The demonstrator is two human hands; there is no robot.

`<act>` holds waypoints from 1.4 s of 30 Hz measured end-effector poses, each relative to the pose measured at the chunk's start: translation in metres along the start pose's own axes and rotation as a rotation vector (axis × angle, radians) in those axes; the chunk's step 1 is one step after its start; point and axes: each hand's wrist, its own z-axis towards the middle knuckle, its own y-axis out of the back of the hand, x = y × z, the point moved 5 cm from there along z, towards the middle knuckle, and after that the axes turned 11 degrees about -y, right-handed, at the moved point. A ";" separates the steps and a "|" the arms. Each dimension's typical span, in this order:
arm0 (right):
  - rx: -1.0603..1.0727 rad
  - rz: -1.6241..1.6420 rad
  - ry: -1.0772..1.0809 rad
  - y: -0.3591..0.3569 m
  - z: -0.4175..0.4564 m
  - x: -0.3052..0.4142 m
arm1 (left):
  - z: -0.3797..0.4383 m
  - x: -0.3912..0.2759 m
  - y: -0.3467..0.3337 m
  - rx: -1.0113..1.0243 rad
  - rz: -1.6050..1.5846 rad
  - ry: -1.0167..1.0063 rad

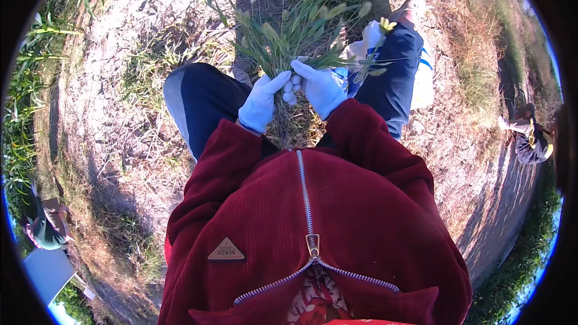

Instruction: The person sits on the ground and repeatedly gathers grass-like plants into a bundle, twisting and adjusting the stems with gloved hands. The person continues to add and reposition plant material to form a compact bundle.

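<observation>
Between my knees is a bunch of green grass stems with bristly seed heads [286, 38], its leafy tops pointing away from me and its thin stalks hanging towards my lap. My left hand [263, 99], in a white glove, closes around the stems from the left. From the right, my right hand [318, 85], also white-gloved, holds the bunch, its thumb near the left thumb. The fingers behind the stems are partly hidden. A few stems stick out to the right over my right knee.
A white and blue plastic bag [424, 81] lies beside and beneath my right leg. Dry grass and straw [149, 76] cover the ground. One person [530, 137] is at the far right, another [48, 225] at the far left near a pale panel [48, 273]. Tall green plants [22, 99] line the left edge.
</observation>
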 end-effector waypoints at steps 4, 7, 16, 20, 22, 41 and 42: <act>0.095 0.125 0.014 0.001 0.000 0.000 | 0.002 0.001 -0.002 0.004 -0.021 0.017; 0.153 0.184 0.024 -0.003 -0.004 0.003 | 0.004 0.003 -0.003 -0.003 -0.029 0.009; 0.048 0.128 0.083 0.008 -0.003 0.009 | 0.011 0.000 -0.006 0.010 0.104 0.000; -0.093 -0.013 0.158 0.004 0.000 0.015 | 0.015 0.000 -0.007 0.026 0.120 -0.013; -0.156 -0.027 0.166 0.006 0.002 0.014 | 0.016 0.000 -0.006 0.036 0.161 -0.014; -0.014 0.042 0.138 0.010 0.007 0.014 | 0.020 0.001 -0.003 -0.011 0.142 0.029; -0.029 -0.004 0.134 0.011 0.007 0.015 | 0.020 0.002 -0.003 -0.019 0.151 0.025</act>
